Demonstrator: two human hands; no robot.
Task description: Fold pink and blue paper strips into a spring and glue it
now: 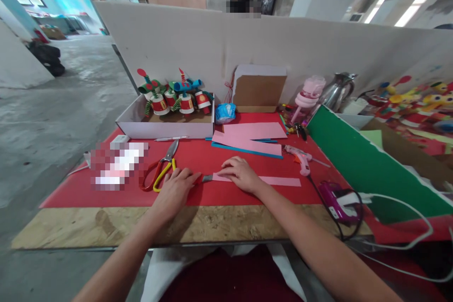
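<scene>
A long pink paper strip [283, 181] lies flat on the red table cover. My right hand [239, 174] presses on its left part, with the fingers bent and pinching at the paper. From the strip's left end a short grey flat piece [207, 178] sticks out, perhaps a ruler end; its kind is unclear. My left hand [180, 186] rests on the cover just left of that piece, fingers stretched out; whether a fingertip touches it I cannot tell. Beside the left hand are scissors [171, 152] with one red and one yellow handle, blades pointing away from me.
Behind lie pink sheets [255, 131] over blue strips. A pink glue gun [303, 157] with a cable is at right, near a purple device [338, 203] and a green board [368, 165]. A white box [166, 130] holds several cup figures. A pen [171, 139] lies before it.
</scene>
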